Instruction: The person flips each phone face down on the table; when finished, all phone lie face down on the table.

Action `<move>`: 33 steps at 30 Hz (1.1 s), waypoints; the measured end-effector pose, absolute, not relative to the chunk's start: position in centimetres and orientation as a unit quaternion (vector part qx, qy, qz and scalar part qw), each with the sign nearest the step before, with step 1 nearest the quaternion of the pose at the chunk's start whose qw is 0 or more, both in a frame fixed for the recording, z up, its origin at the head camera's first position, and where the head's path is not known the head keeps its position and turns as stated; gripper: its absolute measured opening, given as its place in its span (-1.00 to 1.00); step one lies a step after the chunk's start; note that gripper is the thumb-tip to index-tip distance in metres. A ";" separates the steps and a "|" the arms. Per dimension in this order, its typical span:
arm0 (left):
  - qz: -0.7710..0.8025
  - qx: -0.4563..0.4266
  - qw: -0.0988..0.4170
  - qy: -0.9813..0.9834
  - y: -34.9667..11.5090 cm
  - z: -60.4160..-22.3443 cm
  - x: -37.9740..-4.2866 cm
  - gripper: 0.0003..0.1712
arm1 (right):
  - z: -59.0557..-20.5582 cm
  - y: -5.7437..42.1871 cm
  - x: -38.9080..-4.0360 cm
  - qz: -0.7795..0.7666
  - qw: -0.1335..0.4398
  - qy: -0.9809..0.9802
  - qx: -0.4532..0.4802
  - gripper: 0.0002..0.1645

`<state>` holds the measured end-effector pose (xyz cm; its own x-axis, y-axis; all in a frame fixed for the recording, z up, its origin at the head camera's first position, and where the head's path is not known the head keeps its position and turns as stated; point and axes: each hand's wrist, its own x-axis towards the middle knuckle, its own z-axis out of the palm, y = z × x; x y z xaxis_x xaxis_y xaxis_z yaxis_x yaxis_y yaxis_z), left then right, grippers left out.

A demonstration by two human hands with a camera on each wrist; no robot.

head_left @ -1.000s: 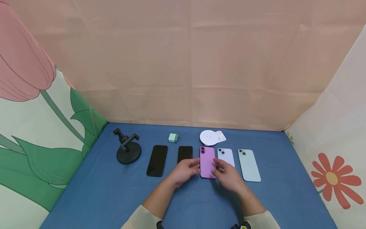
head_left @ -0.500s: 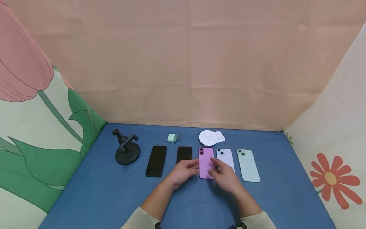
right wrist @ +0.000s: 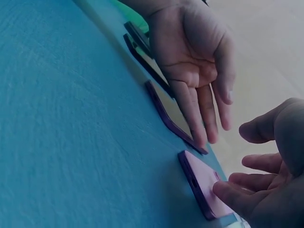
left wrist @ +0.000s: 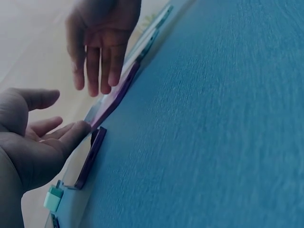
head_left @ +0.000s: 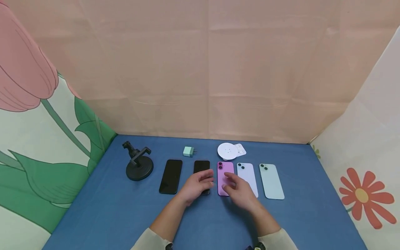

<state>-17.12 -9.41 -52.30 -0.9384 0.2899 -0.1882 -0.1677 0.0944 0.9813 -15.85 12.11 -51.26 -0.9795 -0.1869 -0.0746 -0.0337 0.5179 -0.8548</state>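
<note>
Head: the left hand (head_left: 197,186) has shifted left, off the pink phone's side, and now sits over the dark phone (head_left: 201,166), whose near end shows again. The right hand (head_left: 240,192) has slid left too, over the pink phone (head_left: 224,168), uncovering more of the lavender phone (head_left: 247,177). Pink phone has hardly moved: camera side up, mid-row on the counter (head_left: 212,225), in front of the white disc (head_left: 227,151) by the far edge. Pale green phone (head_left: 271,181) closest to the counter's right edge; black phone (head_left: 170,176) and stand (head_left: 139,168) toward the far left corner. Charger (head_left: 188,151) near the far edge. Reads as left side let go, pink phone left lying in the row.

Left wrist: left fingers spread, nothing gripped, index tip near the gap between dark and pink phones; contact can't tell. Right fingers extended downward over the pink phone.

Right wrist: right thumb and fingers apart, one fingertip at the pink phone's back; touching or just above, can't tell. Left fingers loosely extended above the dark phone.
</note>
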 end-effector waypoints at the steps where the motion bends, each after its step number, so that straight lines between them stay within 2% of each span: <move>1: 0.673 0.041 0.166 0.720 -9.5 -52.2 -17.1 -0.35 | -51.3 12.0 -15.8 -0.490 0.078 0.866 -0.065 -0.39; 20: 0.637 -0.009 0.093 0.765 -12.5 -52.3 -17.0 -0.38 | -52.0 9.6 -15.9 -0.500 0.065 0.856 -0.115 -0.42; 33: 0.624 -0.035 0.084 0.776 -13.6 -52.5 -17.1 -0.37 | -52.1 8.1 -15.9 -0.500 0.083 0.850 -0.144 -0.39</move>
